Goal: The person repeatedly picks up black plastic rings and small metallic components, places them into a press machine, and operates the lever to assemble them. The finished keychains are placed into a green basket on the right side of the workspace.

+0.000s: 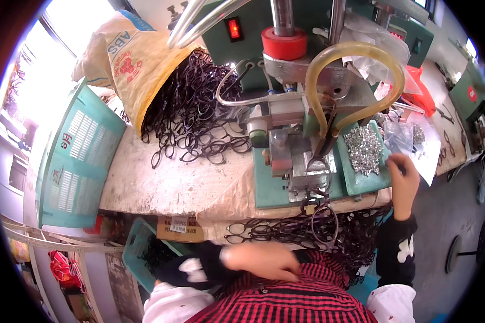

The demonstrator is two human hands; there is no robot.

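My right hand is raised at the right edge of a green tray of small shiny metal parts. Its fingers are curled together, and whatever they hold is too small to make out. Low over my red-and-black checked apron lies my left hand, smeared by motion, its fingertips hard to see. Close by, dark eyeglass frames are heaped along the table's front edge and over my lap. At the press machine, an eyeglass frame hangs below the metal fixture.
A tipped sack spills dark eyeglass frames onto the worktable. A teal basket stands at the left. Yellowish tubing loops before the machine. Plastic bags lie right of the tray. Below left sits another teal bin.
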